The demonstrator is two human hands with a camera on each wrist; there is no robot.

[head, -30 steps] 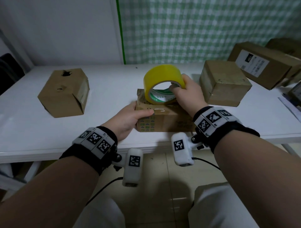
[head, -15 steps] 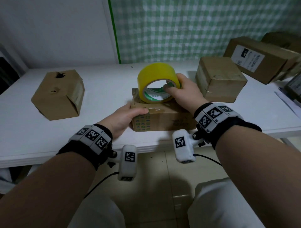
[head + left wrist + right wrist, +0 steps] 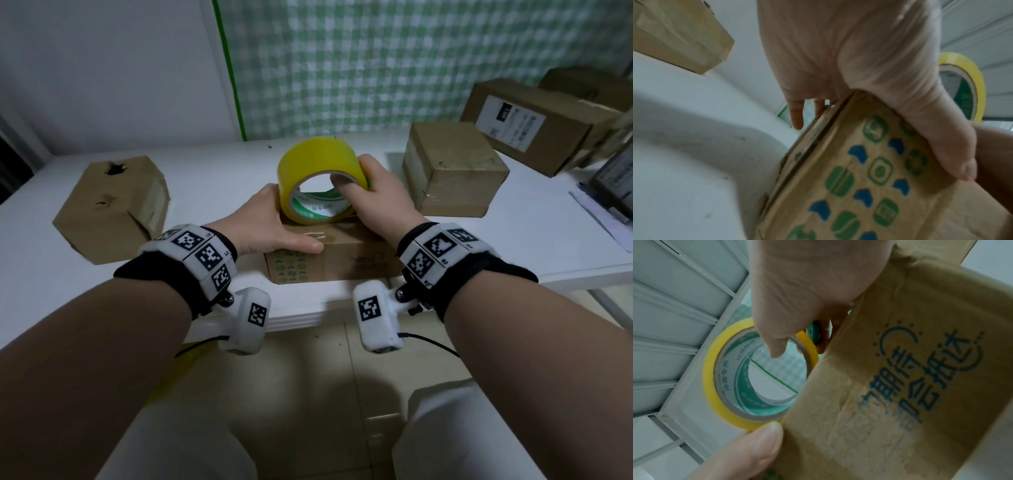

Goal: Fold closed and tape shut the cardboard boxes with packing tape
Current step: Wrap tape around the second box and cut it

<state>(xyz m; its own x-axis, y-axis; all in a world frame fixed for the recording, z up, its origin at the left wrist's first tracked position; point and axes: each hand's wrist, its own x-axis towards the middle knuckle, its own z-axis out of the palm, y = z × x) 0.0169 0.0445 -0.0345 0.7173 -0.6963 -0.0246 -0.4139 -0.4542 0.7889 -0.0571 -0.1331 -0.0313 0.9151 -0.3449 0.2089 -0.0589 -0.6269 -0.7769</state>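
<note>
A small cardboard box printed with green and blue icons lies near the table's front edge, its flaps down. A yellow tape roll stands on edge on the box's top. My right hand grips the roll, thumb inside the core and fingers over the outer rim. In the right wrist view the thumb hooks into the roll above the box. My left hand rests on the top's left part, thumb along the front edge. The left wrist view shows its fingers straight, past the box's left end.
A torn brown box sits at the left of the white table. Another closed box stands right of the roll, with a labelled box and more behind it. Papers lie at the right edge.
My left hand has slid from the box's left end up onto its top, toward the roll. The right hand's thumb now sits deeper in the roll's core.
</note>
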